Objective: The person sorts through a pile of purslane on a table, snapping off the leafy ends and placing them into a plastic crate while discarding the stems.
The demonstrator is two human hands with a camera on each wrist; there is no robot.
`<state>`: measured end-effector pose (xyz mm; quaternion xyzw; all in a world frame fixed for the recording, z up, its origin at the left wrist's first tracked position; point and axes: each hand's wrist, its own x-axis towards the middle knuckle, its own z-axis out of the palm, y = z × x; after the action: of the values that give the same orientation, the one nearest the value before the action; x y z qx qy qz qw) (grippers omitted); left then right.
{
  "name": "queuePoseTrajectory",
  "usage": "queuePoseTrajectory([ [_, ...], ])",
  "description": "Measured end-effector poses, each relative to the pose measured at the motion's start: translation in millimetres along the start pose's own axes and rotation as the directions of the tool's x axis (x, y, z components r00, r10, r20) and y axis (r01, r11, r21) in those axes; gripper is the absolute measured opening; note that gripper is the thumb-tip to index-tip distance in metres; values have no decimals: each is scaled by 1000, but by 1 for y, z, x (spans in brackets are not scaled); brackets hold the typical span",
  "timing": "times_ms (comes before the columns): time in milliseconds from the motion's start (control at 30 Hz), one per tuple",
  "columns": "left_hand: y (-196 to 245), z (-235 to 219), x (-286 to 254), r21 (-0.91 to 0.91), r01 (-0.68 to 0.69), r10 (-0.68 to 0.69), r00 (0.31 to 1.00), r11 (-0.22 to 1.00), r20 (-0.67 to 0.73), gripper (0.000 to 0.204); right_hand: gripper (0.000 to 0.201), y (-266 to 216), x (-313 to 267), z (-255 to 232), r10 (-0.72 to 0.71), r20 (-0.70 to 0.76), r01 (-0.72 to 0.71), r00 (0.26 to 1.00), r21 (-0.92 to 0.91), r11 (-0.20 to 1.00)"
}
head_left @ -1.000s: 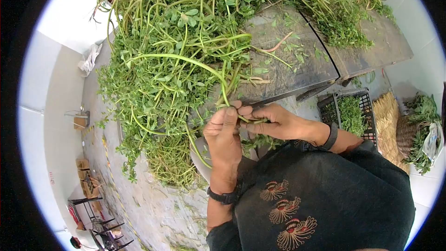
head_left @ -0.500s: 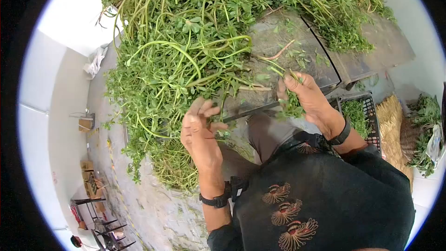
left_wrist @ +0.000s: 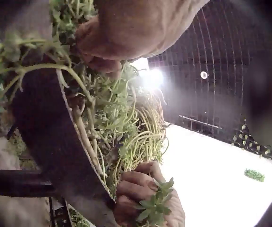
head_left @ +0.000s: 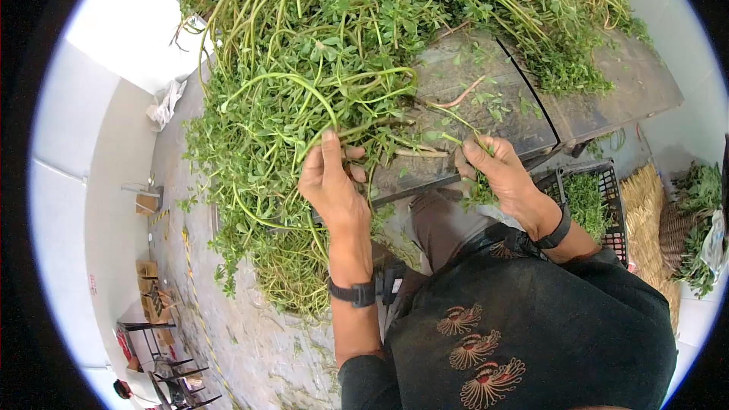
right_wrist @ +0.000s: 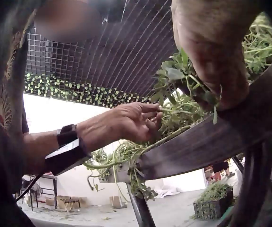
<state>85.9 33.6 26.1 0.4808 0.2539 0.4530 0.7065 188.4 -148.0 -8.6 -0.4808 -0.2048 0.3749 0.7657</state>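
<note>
A large heap of purslane, with thick pale green stems and small paddle-shaped leaves, covers much of the dark table. My left hand is at the heap's near side, its thumb and fingers pinching a long green stem that arches over the leaves. My right hand grips a short leafy purslane sprig in front of the table's edge, the leaves hanging below the fingers. In the left wrist view those sprig leaves stick out past the curled right fingers.
Loose leaves and a reddish stem lie on the tabletop. Below its right end stands a black crate of cut greens, beside a straw bundle. Chairs and cardboard boxes are on the floor far left.
The hands, together on one stem a second ago, have parted. My right hand moved right with the sprig. My left hand moved left, loosened, and now pinches a stem at the heap.
</note>
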Motion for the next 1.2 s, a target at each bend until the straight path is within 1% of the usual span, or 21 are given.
queuePoseTrajectory([
  [67,11,0,-18,152,-124,123,992,981,19,22,23,-5,-2,5,0,17,0,1000,24,1000],
  [100,21,-6,-28,247,-226,211,974,942,86,22,23,-13,-4,15,-44,-8,43,999,-51,998],
  [133,32,-9,-38,247,-224,208,974,943,91,22,23,-18,-5,20,-89,-31,85,996,-126,988],
  [167,43,-13,-48,229,-271,268,962,935,46,22,23,-19,-4,20,-89,-38,83,995,-124,989],
  [200,50,-18,-55,214,-318,326,945,924,-2,22,24,-21,-2,19,-112,-2,109,994,-219,970],
  [233,50,-25,-58,216,-315,322,947,924,0,22,24,-21,0,19,-131,39,137,991,-312,940],
  [333,50,-48,-73,168,-263,273,962,950,-35,21,23,-17,3,20,-59,37,67,998,-285,956],
  [367,51,-60,-86,134,-267,262,964,954,53,21,23,-18,3,23,-54,41,63,998,-285,957],
  [433,52,-83,-105,98,-233,213,960,968,183,23,24,-17,-2,31,-156,61,167,986,-351,921],
  [467,49,-90,-107,112,-218,198,965,969,171,23,24,-12,-3,31,-134,59,146,989,-345,927],
  [533,38,-101,-109,121,-26,20,998,992,52,25,23,-2,-2,28,-145,83,167,986,-467,868],
  [600,31,-105,-105,81,10,-15,998,997,56,25,21,-3,-6,36,-117,68,135,991,-429,893],
  [667,30,-107,-107,26,11,-12,999,1000,38,24,21,0,-10,37,-79,93,111,993,-423,899],
  [800,26,-115,-109,10,22,-22,999,1000,28,26,20,-2,-16,39,-161,192,241,968,-529,814],
  [933,26,-113,-115,-21,23,-22,998,1000,57,26,20,-1,-26,55,-111,254,232,961,-516,825],
  [967,27,-114,-116,4,25,-25,997,1000,70,26,21,1,-25,61,-196,442,447,876,-589,673],
  [1000,27,-114,-116,4,25,-25,997,1000,66,26,22,3,-24,68,-232,621,644,748,-596,480],
  [1033,27,-113,-117,12,13,-14,997,1000,78,26,24,15,-23,74,-246,665,692,706,-573,439],
  [1067,27,-113,-118,20,2,-3,996,1000,89,26,24,21,-22,77,-243,666,692,705,-572,440],
  [1133,31,-114,-121,20,5,-6,995,1000,97,27,20,32,-19,79,-133,749,754,649,-608,250],
  [1200,34,-109,-124,21,5,-7,995,1000,104,27,23,37,-16,83,-170,764,779,623,-586,223],
])
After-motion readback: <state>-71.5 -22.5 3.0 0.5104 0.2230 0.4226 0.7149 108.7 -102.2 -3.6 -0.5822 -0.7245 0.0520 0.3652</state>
